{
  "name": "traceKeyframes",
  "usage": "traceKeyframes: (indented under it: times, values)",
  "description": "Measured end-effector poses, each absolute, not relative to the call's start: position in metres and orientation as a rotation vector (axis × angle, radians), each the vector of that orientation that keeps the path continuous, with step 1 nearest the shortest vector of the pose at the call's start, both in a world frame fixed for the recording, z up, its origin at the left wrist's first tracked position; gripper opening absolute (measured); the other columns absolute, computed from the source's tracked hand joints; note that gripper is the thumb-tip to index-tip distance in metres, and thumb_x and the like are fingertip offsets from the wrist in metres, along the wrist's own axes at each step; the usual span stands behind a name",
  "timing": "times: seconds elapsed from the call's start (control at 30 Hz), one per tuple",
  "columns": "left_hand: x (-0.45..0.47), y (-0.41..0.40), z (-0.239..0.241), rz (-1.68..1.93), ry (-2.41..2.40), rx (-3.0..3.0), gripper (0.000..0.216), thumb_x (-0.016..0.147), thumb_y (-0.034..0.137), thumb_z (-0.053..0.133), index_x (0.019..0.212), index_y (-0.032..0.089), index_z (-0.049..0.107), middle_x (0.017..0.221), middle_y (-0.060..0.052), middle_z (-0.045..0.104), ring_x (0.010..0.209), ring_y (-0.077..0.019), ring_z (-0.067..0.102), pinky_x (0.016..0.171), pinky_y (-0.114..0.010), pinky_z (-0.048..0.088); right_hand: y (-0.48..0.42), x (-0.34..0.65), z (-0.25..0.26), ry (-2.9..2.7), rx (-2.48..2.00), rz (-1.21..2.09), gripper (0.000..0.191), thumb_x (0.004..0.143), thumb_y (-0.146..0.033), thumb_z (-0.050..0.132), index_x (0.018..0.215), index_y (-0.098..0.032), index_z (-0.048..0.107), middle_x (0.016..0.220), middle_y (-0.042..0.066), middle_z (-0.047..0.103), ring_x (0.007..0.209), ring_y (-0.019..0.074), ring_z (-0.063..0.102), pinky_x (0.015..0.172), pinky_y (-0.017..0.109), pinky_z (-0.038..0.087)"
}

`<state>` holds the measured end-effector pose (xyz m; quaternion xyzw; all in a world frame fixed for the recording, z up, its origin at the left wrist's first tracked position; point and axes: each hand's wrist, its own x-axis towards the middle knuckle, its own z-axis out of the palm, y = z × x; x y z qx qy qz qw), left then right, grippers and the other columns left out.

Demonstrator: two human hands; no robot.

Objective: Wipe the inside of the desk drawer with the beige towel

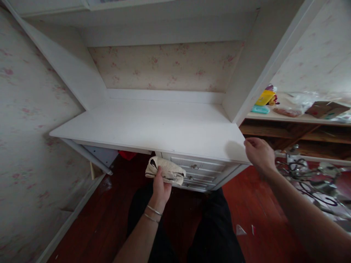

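Head view:
1. The left hand point(160, 185) is low in front of the white desk point(153, 128), its fingers closed around a crumpled cream cloth point(165, 170) with a dark patch.
2. The cloth sits just below the desk's front edge, before the drawers point(196, 171).
3. Two thin bangles point(153, 214) ring the left wrist.
4. The right hand point(259, 153) rests at the desk's right front corner, fingertips on the edge; I cannot tell whether it clasps the edge.
5. Further right, a wooden shelf point(298, 119) carries a yellow packet point(264, 98) and a cardboard box point(326, 109), with tangled cables point(307, 179) below.
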<state>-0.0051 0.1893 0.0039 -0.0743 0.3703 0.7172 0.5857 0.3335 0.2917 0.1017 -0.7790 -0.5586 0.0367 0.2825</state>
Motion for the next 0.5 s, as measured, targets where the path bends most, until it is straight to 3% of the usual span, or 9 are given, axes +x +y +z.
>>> traceKeyframes:
  times: [0.1,0.17,0.37,0.5]
  values:
    - [0.008,0.211,0.008,1.703,0.815,-0.102,0.023,0.093,0.023,0.056,0.114,0.020,0.065,0.103,-0.005,0.073,0.093,-0.0182,0.071,0.088,-0.038,0.057,0.305,0.340,0.091,-1.466,-2.322,0.134,0.051,0.091,-0.042,0.039,0.131,-0.017,0.058,0.140,0.021,0.049,0.127,0.0393,0.048,0.101,0.052,0.040]
    - [0.016,0.220,0.009,1.743,0.841,-0.053,0.026,0.088,0.018,0.061,0.113,0.022,0.064,0.100,-0.003,0.073,0.094,-0.0182,0.071,0.089,-0.037,0.057,0.310,0.333,0.080,-1.422,-2.439,0.238,0.058,0.093,-0.050,0.033,0.140,-0.020,0.050,0.146,0.020,0.042,0.131,0.0424,0.042,0.102,0.059,0.038]
    - [0.030,0.228,0.006,1.788,0.987,-0.102,0.030,0.074,0.005,0.063,0.101,0.019,0.065,0.089,-0.001,0.072,0.079,-0.0158,0.070,0.078,-0.031,0.058,0.316,0.322,0.067,-1.404,-2.435,0.295,0.078,0.090,-0.069,0.021,0.151,-0.022,0.034,0.151,0.019,0.039,0.128,0.0449,0.045,0.100,0.063,0.037]
    - [0.042,0.228,0.011,1.793,1.052,-0.120,0.030,0.070,0.002,0.058,0.094,0.018,0.064,0.083,0.000,0.070,0.074,-0.0145,0.068,0.073,-0.029,0.057,0.317,0.325,0.070,-1.396,-2.457,0.286,0.079,0.089,-0.072,0.022,0.148,-0.022,0.039,0.148,0.019,0.043,0.126,0.0454,0.047,0.098,0.065,0.039]
